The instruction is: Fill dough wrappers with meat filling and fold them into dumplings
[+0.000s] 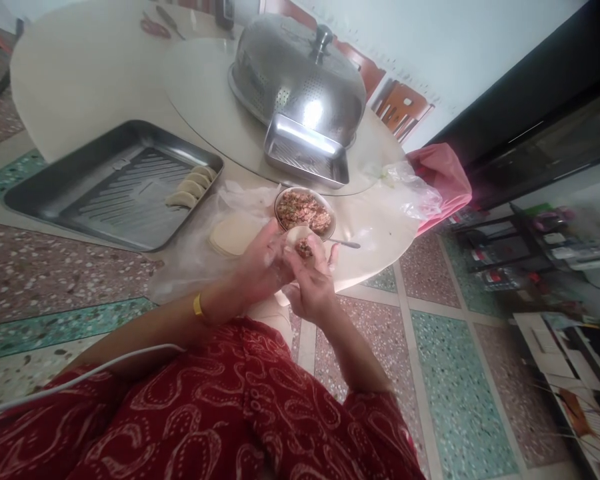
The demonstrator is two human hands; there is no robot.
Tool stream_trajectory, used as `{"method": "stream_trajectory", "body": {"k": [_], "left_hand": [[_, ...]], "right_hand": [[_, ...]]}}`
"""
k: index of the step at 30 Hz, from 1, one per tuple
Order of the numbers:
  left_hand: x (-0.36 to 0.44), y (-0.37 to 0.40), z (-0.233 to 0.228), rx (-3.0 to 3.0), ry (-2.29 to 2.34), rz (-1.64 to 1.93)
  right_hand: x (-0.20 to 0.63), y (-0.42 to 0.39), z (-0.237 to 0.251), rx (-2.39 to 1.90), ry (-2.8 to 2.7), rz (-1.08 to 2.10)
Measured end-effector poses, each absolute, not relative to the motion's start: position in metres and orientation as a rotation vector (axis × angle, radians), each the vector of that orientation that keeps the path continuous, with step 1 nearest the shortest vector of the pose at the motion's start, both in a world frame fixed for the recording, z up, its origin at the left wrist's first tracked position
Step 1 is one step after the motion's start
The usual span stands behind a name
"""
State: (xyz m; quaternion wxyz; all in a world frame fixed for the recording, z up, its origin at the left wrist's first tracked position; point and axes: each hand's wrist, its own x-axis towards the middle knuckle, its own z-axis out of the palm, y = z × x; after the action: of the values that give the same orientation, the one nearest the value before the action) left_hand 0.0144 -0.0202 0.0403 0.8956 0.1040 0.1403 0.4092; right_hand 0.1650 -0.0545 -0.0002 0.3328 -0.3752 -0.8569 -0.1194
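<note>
Both hands meet around a round dumpling wrapper (296, 237) with a dab of minced filling (304, 249) on it. My left hand (261, 265), below a yellow wristband, grips the wrapper's left side with its fingers. From the right, my right hand (313, 283) has its fingers closed on the same wrapper. Just beyond them sits a bowl of minced filling (303, 210), with a utensil's metal handle (347, 244) at its right. To the left of my hands lies a stack of round wrappers (233, 233) on a plastic sheet (180, 267).
A large metal tray (110, 230) at the left holds several folded dumplings (190, 187). Farther back stand a small metal tray (307, 167) and a big domed steel lid (295, 73). A pink bag (443, 180) hangs at the table's right edge. Red-handled scissors (155, 28) lie far back.
</note>
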Motion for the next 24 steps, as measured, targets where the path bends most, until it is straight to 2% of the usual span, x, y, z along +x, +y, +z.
{"method": "stream_trajectory", "body": {"k": [8,24], "left_hand": [[0.015,-0.019,0.04,0.271,0.172,0.883],[0.019,-0.023,0.054,0.408,0.37,0.879]], "right_hand": [[0.164,-0.064,-0.007,-0.975,-2.203,-0.369],[0.183,-0.076,-0.019,-1.021,-2.203,-0.331]]}}
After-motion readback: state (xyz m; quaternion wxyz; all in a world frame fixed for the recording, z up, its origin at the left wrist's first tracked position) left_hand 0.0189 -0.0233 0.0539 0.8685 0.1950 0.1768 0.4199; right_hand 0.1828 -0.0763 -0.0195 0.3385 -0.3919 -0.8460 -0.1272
